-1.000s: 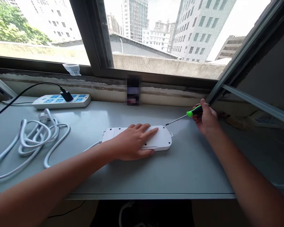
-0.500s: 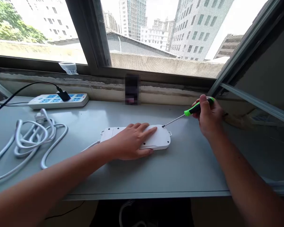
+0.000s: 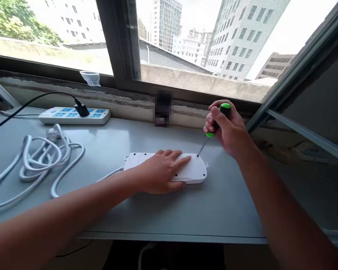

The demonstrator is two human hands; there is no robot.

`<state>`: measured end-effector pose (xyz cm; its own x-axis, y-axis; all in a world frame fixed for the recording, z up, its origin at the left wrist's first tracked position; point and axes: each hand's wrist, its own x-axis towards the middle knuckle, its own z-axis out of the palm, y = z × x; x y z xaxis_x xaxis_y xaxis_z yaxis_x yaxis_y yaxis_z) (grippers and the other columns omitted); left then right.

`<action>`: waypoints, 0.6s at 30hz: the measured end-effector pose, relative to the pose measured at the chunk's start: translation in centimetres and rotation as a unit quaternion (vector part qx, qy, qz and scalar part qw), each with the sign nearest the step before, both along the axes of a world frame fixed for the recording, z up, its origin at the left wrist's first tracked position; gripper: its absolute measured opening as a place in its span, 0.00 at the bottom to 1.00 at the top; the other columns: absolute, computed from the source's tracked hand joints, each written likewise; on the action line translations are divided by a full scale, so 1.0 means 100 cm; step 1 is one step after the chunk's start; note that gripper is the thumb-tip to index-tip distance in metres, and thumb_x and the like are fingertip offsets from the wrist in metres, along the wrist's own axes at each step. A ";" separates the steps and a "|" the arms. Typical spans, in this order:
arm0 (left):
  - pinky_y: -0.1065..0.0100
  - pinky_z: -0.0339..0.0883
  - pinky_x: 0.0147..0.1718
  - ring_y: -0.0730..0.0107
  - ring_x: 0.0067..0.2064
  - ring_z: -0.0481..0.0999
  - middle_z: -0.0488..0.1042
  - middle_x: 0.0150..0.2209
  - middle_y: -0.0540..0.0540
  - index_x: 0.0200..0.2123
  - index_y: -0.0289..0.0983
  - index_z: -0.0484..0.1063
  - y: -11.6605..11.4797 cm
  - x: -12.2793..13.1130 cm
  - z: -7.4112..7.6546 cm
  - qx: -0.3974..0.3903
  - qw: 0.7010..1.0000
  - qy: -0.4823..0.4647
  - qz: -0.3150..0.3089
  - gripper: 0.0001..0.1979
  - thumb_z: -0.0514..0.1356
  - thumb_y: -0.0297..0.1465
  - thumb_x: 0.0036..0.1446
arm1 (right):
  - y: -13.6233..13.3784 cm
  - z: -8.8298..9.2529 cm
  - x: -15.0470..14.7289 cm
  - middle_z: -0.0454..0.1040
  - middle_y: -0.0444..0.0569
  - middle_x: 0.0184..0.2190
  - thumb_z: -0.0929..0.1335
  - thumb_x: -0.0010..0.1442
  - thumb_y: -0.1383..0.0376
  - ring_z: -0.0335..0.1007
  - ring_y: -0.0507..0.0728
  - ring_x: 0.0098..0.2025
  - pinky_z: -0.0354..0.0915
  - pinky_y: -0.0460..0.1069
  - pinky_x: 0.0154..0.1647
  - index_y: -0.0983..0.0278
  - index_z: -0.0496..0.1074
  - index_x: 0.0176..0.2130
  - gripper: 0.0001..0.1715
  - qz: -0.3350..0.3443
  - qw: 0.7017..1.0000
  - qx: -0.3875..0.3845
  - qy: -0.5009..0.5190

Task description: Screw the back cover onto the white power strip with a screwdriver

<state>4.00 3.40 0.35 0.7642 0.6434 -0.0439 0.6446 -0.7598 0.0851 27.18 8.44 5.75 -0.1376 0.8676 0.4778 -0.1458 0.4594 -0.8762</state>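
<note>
A white power strip point(image 3: 195, 168) lies on the table with its underside up, dark screw holes showing near its edges. Across its middle rests my left hand point(image 3: 163, 172), fingers stretched out flat and pressing on the casing, the thumb along the near side. My right hand point(image 3: 225, 125) is wrapped round the black and green handle of a screwdriver point(image 3: 203, 146). The screwdriver's shaft leans down to the left, its tip at the screw hole in the far right corner of the strip. My left hand hides part of the casing.
A white cable point(image 3: 42, 157) lies coiled at the left. Behind it stands another power strip point(image 3: 101, 117) with blue sockets and a black plug point(image 3: 81, 110) in it. A clear plastic cup-like piece point(image 3: 90, 78) sits on the window ledge. A metal frame point(image 3: 307, 133) borders the right side.
My right hand has moved left and raised the screwdriver handle, so the shaft stands steeper, its tip still at the same corner hole. My left hand stays on the strip. The view has shifted slightly.
</note>
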 end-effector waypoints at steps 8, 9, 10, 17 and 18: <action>0.49 0.65 0.58 0.39 0.59 0.74 0.68 0.68 0.30 0.75 0.37 0.58 0.001 0.000 -0.003 0.011 1.000 -0.025 -0.004 0.39 0.62 0.49 0.68 | -0.008 -0.007 -0.001 0.62 0.42 0.27 0.69 0.68 0.41 0.57 0.49 0.25 0.63 0.48 0.27 0.57 0.72 0.44 0.24 0.009 0.997 0.000 0.072; 0.49 0.66 0.58 0.40 0.59 0.75 0.68 0.67 0.30 0.74 0.37 0.58 0.001 0.000 -0.004 0.013 1.000 -0.026 -0.005 0.39 0.62 0.49 0.68 | -0.009 -0.007 0.000 0.64 0.42 0.28 0.69 0.68 0.41 0.58 0.50 0.26 0.64 0.48 0.28 0.57 0.73 0.46 0.24 0.012 0.997 -0.005 0.073; 0.49 0.66 0.58 0.40 0.59 0.74 0.68 0.67 0.30 0.74 0.37 0.58 0.001 0.000 -0.004 0.014 1.000 -0.025 -0.006 0.39 0.62 0.48 0.68 | -0.010 -0.007 0.002 0.65 0.43 0.28 0.70 0.68 0.42 0.59 0.50 0.27 0.65 0.49 0.29 0.58 0.75 0.47 0.24 0.019 0.997 -0.011 0.075; 0.46 0.66 0.58 0.38 0.59 0.73 0.67 0.68 0.31 0.75 0.36 0.58 -0.007 0.005 -0.002 0.004 1.000 -0.013 -0.028 0.40 0.62 0.49 0.68 | -0.020 -0.003 0.008 0.72 0.45 0.35 0.75 0.65 0.47 0.71 0.51 0.33 0.71 0.50 0.35 0.60 0.75 0.40 0.19 0.038 0.997 -0.022 0.058; 0.46 0.67 0.58 0.39 0.59 0.73 0.68 0.68 0.31 0.75 0.36 0.59 -0.009 0.005 -0.002 0.005 0.999 -0.014 -0.032 0.40 0.62 0.49 0.68 | -0.022 -0.002 0.007 0.72 0.44 0.34 0.77 0.63 0.49 0.71 0.51 0.32 0.70 0.49 0.33 0.60 0.73 0.38 0.19 0.024 0.998 -0.017 0.060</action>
<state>4.52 2.50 0.16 0.8043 0.5940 -0.0162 0.5926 -0.7998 0.0953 27.88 6.24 5.55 -0.1231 0.8770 0.4644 -0.2708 0.4205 -0.8659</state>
